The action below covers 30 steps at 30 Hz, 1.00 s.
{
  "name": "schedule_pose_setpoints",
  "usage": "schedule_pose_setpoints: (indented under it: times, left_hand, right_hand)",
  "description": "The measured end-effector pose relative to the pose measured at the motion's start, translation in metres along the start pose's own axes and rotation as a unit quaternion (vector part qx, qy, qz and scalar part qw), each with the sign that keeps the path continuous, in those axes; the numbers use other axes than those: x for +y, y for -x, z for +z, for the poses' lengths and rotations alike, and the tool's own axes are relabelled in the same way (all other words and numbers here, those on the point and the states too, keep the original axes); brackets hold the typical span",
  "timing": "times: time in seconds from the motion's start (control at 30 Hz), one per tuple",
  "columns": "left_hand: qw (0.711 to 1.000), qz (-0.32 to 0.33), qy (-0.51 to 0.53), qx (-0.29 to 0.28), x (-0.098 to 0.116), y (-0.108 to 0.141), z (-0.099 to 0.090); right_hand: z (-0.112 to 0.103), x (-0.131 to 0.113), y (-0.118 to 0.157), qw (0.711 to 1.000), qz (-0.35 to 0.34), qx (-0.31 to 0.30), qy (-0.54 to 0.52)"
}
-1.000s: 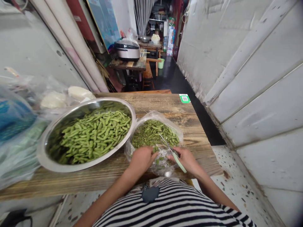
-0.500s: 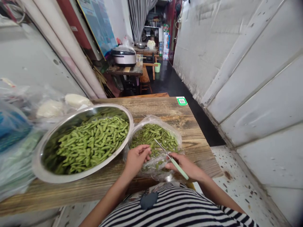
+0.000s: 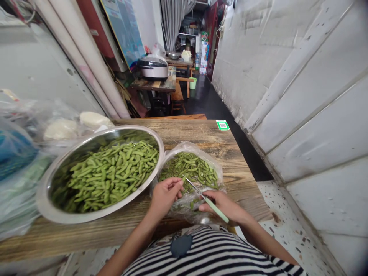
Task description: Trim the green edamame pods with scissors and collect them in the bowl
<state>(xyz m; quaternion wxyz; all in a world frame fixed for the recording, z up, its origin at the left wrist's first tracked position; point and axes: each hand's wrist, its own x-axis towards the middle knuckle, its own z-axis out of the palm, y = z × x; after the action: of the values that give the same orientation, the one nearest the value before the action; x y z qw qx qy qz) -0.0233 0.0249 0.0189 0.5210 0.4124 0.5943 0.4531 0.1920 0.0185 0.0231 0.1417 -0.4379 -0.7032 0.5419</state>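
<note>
Your left hand (image 3: 165, 194) pinches what looks like a single green pod (image 3: 184, 178) at its fingertips, while your right hand (image 3: 222, 203) grips the scissors (image 3: 217, 210), their tips right at that pod. The likeliest trouble, I judge, is a nicked left fingertip, since blade and fingers sit so close; a slip of the pod could cause it. The blades could also snag the thin plastic bag (image 3: 188, 145) beneath your hands, and because it lies along the table's near edge, toward the right edge, a tug might spill its pods (image 3: 195, 165).

That bag is clear, crinkled and slack, its mouth spread wide. Just left of it, the broad bowl (image 3: 76, 219) is smooth, shiny metal with a flared rim, heaped with plump, curved, bumpy pods (image 3: 115, 168). Your scissors pair slim grey metal blades with a pale green handle; whether the blades are parted is too small to tell. The table (image 3: 237, 159) is streaky, worn-looking wood, with a flat green-and-white sticker (image 3: 222, 125) at its far right corner.
</note>
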Motion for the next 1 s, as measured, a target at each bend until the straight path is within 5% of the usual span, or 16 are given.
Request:
schedule_pose_setpoints:
  times: [0.37,0.8,1.0]
  left_hand:
    - [1.000,0.014,-0.007,0.020,0.000,-0.001,-0.006]
    - [0.998,0.002,-0.041,-0.045,0.001,0.006,-0.006]
    - [0.991,-0.054,0.046,-0.114,-0.005,0.003,-0.008]
  right_hand:
    - [0.001,0.000,0.006,1.000,-0.009,-0.009,-0.009]
    - [0.004,-0.001,-0.002,1.000,0.005,0.012,-0.010]
    - [0.009,0.007,-0.006,0.996,0.035,0.024,-0.075]
